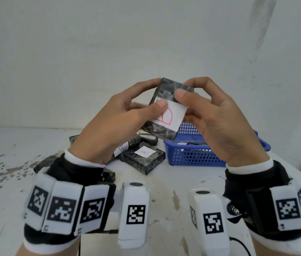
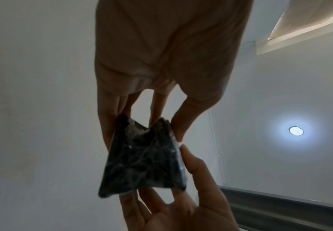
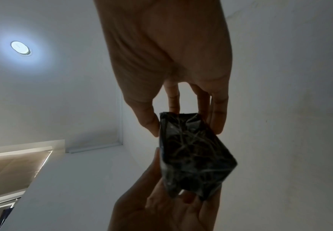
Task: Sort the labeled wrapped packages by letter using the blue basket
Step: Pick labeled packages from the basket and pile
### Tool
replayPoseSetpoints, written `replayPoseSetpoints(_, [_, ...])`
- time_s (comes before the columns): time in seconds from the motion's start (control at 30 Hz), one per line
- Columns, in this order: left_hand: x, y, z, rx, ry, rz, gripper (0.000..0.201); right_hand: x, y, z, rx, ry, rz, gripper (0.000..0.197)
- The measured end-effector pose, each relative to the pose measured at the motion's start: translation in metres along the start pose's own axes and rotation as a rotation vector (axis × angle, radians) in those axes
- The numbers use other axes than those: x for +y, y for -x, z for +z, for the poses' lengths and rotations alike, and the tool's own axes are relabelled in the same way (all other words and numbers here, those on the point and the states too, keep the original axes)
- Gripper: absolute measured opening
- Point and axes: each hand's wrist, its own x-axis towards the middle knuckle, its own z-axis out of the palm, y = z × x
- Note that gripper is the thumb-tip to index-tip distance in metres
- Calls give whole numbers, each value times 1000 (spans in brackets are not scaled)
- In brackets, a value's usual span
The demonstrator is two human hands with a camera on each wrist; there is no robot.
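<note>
Package [image 1: 166, 109]: stiff block, slick film wrap; likely light.
Hold: by opposite edges.
Left hand [image 1: 116, 124]: pinching package.
Right hand [image 1: 218, 122]: pinching package.

A bare, plain indoor room, more like a makeshift recording or work corner than a lived-in home. A white desk [image 1: 35, 182] with worn, flaking grey patches stands against blank, scuffed white walls [image 1: 146, 43], and black-and-white coded marker tags [image 1: 135, 214] are strapped at the wrists. The wrist views look up at a white ceiling with one round recessed light [image 2: 295, 131] and a pale blind [image 3: 13, 168].
</note>
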Motion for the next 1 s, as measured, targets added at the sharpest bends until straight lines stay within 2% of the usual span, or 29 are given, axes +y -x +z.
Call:
replayPoseSetpoints(0.07, [0,0,-1,-32,-33,-50,42,1,-1,-2,32,-5,-1,15])
replayPoseSetpoints(0.13, [-1,0,-1,14,-4,-86,45,3,-2,-4,37,-10,2,18])
replayPoseSetpoints(0.17, [-1,-1,-2,61,29,-78,44,4,-2,-5,21,-11,15,17])
replayPoseSetpoints(0.3, [-3,-4,-3,237,91,43,29,3,-2,-6,-69,72,63,38])
replayPoseSetpoints(0.43, [-2,-5,-5,185,140,68,8,5,-3,-4,-65,76,34,21])
replayPoseSetpoints(0.63, [-1,-4,-5,184,131,92,4,7,-4,-4,-50,87,19,5])
replayPoseSetpoints(0.83, [0,-3,-3,140,131,73,9,4,-2,-1,-16,85,24,17])
replayPoseSetpoints(1.0, [1,-1,-3,93,100,52,10,3,-1,0,7,101,13,9])
